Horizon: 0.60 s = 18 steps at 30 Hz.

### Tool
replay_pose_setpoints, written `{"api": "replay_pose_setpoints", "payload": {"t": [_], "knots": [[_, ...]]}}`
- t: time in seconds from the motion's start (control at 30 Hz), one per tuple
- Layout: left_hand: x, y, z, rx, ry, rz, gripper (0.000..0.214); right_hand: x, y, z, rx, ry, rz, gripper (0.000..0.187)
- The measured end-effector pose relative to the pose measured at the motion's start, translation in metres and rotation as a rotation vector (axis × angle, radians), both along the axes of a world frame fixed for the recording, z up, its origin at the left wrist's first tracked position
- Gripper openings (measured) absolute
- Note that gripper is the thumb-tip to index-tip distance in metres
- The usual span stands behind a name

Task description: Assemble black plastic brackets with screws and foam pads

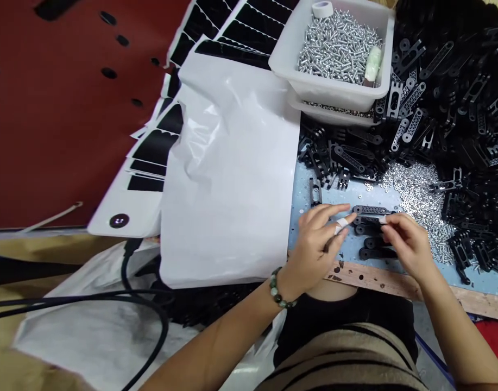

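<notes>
Several black plastic arm pieces (pixel 373 210) with a truss pattern lie in a row in front of me on the blue work surface. My left hand (pixel 316 241) is beside their left ends, fingers stretched out and apart, with white tape round one finger. Its fingertips come close to the upper pieces; whether they touch cannot be made out. At the right ends, my right hand (pixel 409 244) has thumb and forefinger pinched together over the row, a bit of white on a fingertip. Whatever is in that pinch is too small or hidden. Loose screws and nuts (pixel 422 195) spread just beyond it.
A white tub (pixel 285 65) of screws stands at the back on another tub holding nuts. Black parts (pixel 468 108) are heaped at the right. White sheeting (pixel 232 190) covers the left side. A wooden strip (pixel 395 283) edges the front; black cables (pixel 143 296) hang lower left.
</notes>
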<state>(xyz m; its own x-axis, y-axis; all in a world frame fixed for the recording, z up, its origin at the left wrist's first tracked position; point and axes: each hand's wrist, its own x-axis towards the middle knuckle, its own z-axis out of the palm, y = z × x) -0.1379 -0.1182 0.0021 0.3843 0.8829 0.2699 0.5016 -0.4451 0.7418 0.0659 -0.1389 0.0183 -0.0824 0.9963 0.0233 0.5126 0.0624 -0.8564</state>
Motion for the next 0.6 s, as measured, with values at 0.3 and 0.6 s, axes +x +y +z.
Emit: {"api": "replay_pose_setpoints", "payload": {"t": [0.3,0.6], "knots": [[-0.002,-0.001,-0.01,0.184,0.324,-0.166,0.047,0.009,0.021,-0.01,-0.358,0.198,-0.15,0.02],[0.002,0.001,-0.006,0.159,0.326,-0.175,0.048,0.007,0.026,-0.01,-0.425,0.024,-0.102,0.022]]}}
